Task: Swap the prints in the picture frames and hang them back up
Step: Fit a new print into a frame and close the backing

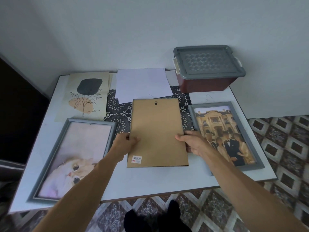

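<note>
Both hands grip the brown fibreboard backing panel (157,131) by its long sides: the left hand (127,141) pinches the left edge and the right hand (192,143) the right, each thumb on top and the fingers tucked under. The panel sits over the middle of the white table (150,181), its black hanging hook (155,103) toward the far edge and its barcode sticker (137,159) at the near left corner. Whether it is lifted clear or resting cannot be told.

At the near left corner lies a grey frame (50,160) showing a cat print (75,148). Along the right edge lies a second grey frame (250,166) with a photograph of people before a palace (222,131), just beside the right hand. A loose botanical line-drawing sheet (87,96) lies at the far left corner. White paper sheets (143,84) lie on a black lace mat (117,108) by the far edge, and a grey-lidded maroon plastic box (207,67) stands at the far right corner.

The step appears to be handling the backing between frames. It would go best with the panel held level and the grip symmetrical. The hook end should match the print's top before seating. The panel should be lowered square, so its corners do not scrape either print.
</note>
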A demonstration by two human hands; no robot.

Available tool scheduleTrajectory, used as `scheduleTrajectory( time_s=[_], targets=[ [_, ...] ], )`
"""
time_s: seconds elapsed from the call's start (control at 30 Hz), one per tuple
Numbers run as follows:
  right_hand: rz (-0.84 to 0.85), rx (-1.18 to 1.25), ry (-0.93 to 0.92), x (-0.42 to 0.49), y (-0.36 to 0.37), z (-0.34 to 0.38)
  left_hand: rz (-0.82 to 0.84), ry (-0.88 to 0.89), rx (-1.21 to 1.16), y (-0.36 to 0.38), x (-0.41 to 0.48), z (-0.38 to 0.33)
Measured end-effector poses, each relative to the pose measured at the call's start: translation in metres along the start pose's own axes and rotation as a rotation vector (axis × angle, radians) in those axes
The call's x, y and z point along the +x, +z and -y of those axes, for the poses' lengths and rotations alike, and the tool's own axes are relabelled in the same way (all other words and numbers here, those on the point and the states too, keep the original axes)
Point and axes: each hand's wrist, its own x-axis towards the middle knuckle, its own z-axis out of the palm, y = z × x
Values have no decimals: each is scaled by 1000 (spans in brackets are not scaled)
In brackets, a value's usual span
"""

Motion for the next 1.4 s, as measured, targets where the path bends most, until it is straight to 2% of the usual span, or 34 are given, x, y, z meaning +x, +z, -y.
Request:
scheduleTrajectory(
  time_s=[0.07,0.17,0.23,0.3,0.4,0.5,0.63,0.87,0.97,1.03,1.1,1.23,1.3,1.4],
  targets=[
    [25,-31,5,-5,0,1,-32,-24,-65,2,3,0],
    [172,-45,159,-14,-12,4,-113,-21,-115,7,5,-5],
    [216,-59,199,-18,-15,5,-177,13,-108,11,4,-10],
    [169,-30,166,-17,-15,1,-157,16,-90,13,1,-16],
    [123,12,67,-13,-14,-10,29,-69,-82,15,-6,-15],
    [81,27,-44,-14,-12,-23,106,-127,-20,12,-11,-5],
    [36,-26,-130,-17,-1,-31,38,-100,138,16,-16,-2],
    [-66,-28,-194,-19,7,-32,-3,6,132,20,-13,8],
    [-148,161,-189,-20,19,-28,-67,28,-92,23,-19,6],
    [-221,329,-136,-19,28,-26,-39,-47,-385,26,-25,4],
    [-215,468,-72,-19,36,-28,16,-102,-580,30,-31,5],
    [-80,656,-43,-28,52,-35,-55,-108,-778,35,-37,8],
    [-89,689,-62,-31,59,-37,-98,-114,-870,40,-44,9],
    [-140,744,-48,-32,68,-41,-62,-116,-930,51,-52,13]
  ],
)
